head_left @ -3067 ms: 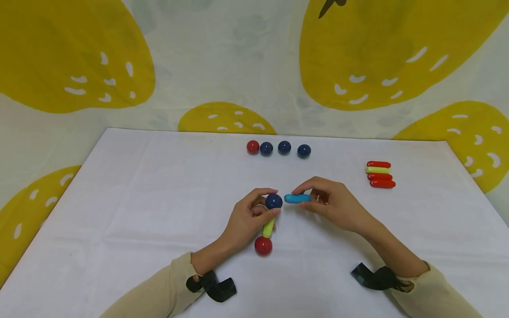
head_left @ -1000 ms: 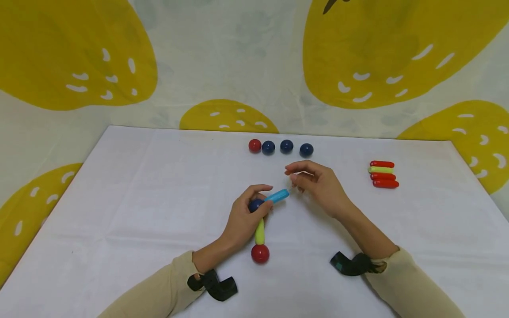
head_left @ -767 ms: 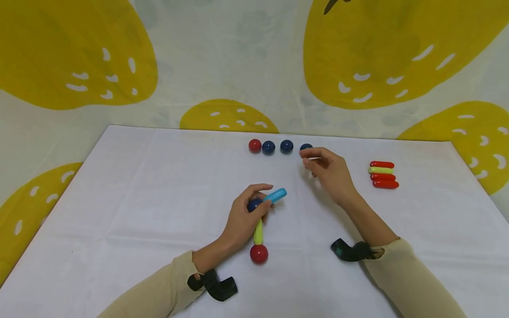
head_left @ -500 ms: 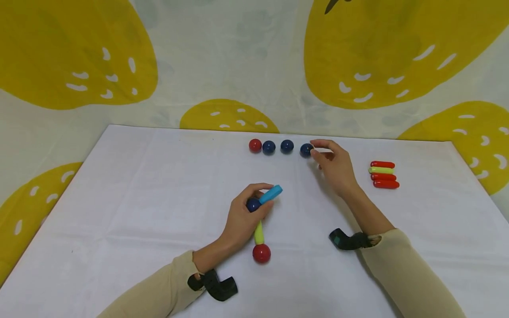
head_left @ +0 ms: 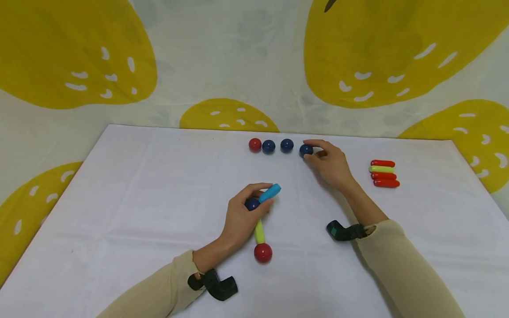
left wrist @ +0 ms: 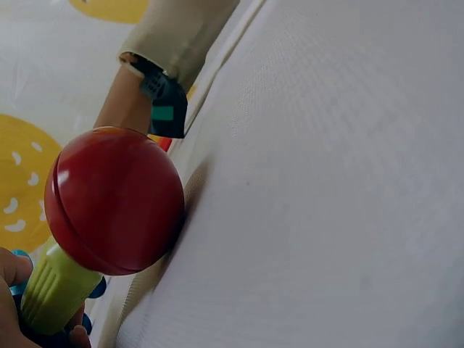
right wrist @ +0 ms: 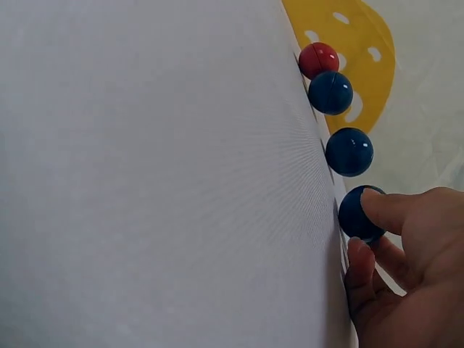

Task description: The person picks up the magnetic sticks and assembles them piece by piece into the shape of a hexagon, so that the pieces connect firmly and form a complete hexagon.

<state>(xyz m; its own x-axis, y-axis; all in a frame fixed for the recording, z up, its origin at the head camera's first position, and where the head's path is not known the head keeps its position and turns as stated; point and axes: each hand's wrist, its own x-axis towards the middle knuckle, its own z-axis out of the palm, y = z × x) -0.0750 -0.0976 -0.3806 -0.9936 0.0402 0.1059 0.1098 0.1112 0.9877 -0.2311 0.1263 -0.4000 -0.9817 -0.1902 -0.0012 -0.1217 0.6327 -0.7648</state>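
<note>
My left hand [head_left: 243, 214] grips a joined ball-and-stick toy piece by its navy ball [head_left: 252, 204]. From that ball a yellow-green stick [head_left: 259, 232] runs toward me to a red ball [head_left: 263, 253]. A light-blue stick [head_left: 270, 193] points away to the upper right, lying between the left thumb and forefinger. The red ball fills much of the left wrist view, close over the cloth. At the back, my right hand [head_left: 329, 163] pinches the rightmost loose navy ball [head_left: 305, 150] between thumb and fingers; the right wrist view shows the thumb [right wrist: 384, 208] on it.
Left of the pinched ball, two navy balls [head_left: 286, 145] and a red ball [head_left: 255, 145] stand in a row near the back edge. Red sticks [head_left: 385, 183] and one yellow-green stick [head_left: 381, 169] lie stacked side by side at right. White cloth [head_left: 167, 185] covers the table.
The right hand has let go of the light-blue stick, which is now at the navy ball in the left hand. It has moved back and taken hold of the rightmost loose navy ball.
</note>
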